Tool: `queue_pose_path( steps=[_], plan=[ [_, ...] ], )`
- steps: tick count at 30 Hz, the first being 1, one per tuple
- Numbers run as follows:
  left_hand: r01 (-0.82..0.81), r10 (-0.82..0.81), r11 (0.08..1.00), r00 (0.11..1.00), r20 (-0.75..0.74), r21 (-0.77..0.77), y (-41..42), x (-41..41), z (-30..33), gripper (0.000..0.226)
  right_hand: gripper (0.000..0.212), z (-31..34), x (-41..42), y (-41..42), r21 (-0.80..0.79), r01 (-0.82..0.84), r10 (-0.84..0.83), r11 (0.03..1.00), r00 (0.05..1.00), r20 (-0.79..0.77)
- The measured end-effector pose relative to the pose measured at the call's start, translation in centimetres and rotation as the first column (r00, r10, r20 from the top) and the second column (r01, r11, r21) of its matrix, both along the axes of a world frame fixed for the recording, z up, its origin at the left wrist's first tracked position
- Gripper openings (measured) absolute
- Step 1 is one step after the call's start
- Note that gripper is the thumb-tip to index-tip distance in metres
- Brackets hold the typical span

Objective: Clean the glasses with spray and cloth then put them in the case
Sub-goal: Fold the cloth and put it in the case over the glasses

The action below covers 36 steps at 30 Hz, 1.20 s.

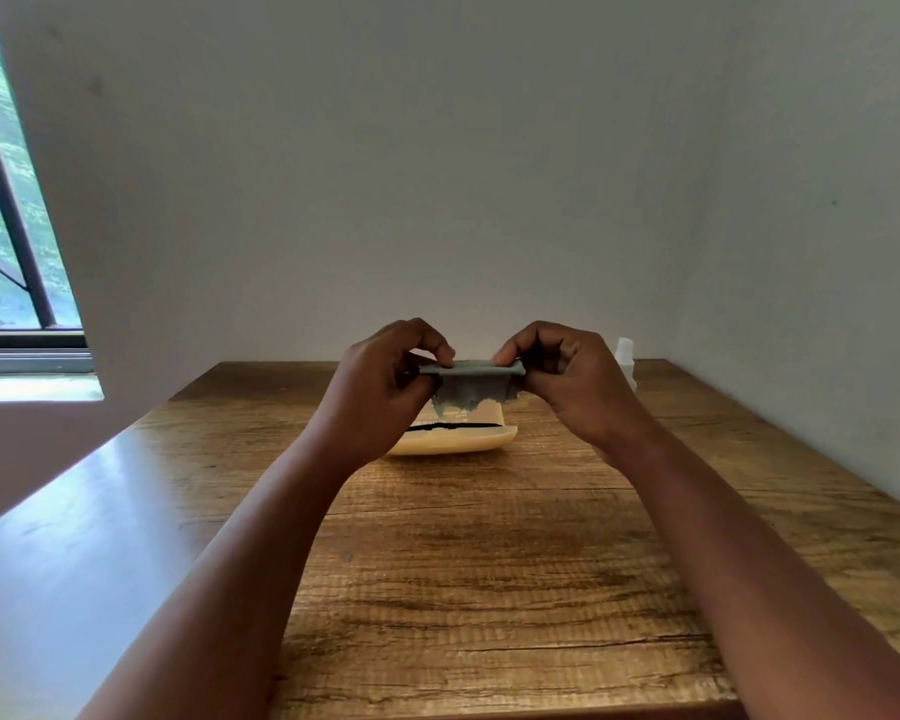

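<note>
A small grey cloth (471, 387) is stretched between both hands above the far middle of the table. My left hand (385, 387) pinches its left edge and my right hand (567, 381) pinches its right edge. Below and behind the cloth lies an open cream-yellow case (453, 443) with a dark strip showing inside it; whether that strip is the glasses I cannot tell. A white spray bottle (625, 363) stands at the back right, mostly hidden behind my right hand.
The wooden table (489, 563) stands against a plain wall, with another wall close on the right. A barred window (11, 226) lies to the left, past the table's left edge.
</note>
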<state>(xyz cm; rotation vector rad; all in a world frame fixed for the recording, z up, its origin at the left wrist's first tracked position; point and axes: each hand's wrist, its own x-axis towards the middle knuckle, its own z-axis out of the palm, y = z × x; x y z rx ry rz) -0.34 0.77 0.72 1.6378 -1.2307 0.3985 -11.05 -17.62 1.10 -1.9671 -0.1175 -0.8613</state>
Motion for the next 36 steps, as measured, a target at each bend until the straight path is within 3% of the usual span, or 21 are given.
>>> queue_pose_path(
  steps=[5,12,17,24,28,32,36],
  plan=[
    [0.012,-0.011,0.997,1.0,-0.016,0.079,0.1,-0.2,-0.1,0.031,0.036,0.1,-0.2,0.3,0.012,-0.046,0.047,0.999,0.995,-0.083],
    [0.103,-0.099,0.995,0.977,-0.19,0.01,0.2,-0.5,0.3,0.027,0.027,0.3,-0.4,0.6,0.103,-0.035,0.047,0.994,0.992,-0.117],
    [0.263,-0.202,0.964,0.809,-0.553,0.032,0.0,-1.1,0.3,0.031,0.021,0.2,-0.1,0.7,0.126,0.005,0.013,0.992,0.99,-0.139],
    [0.393,-0.255,0.918,0.683,-0.684,0.05,0.2,-1.5,0.6,0.024,0.022,0.2,-0.1,0.9,0.133,0.04,-0.024,0.99,0.992,-0.124],
    [0.43,-0.304,0.902,0.589,-0.749,-0.028,0.0,-1.6,0.6,0.033,0.017,0.2,-0.4,1.1,0.125,-0.02,0.039,0.992,0.988,-0.149],
    [0.349,-0.242,0.937,0.694,-0.678,0.022,0.1,-1.6,0.6,0.044,0.015,0.2,-0.6,1.5,0.087,-0.099,0.115,0.991,0.972,-0.203],
    [0.346,-0.231,0.937,0.733,-0.64,0.059,0.0,-1.7,0.2,0.034,0.014,0.3,-0.7,1.7,0.109,-0.133,0.156,0.985,0.96,-0.234]
  ],
)
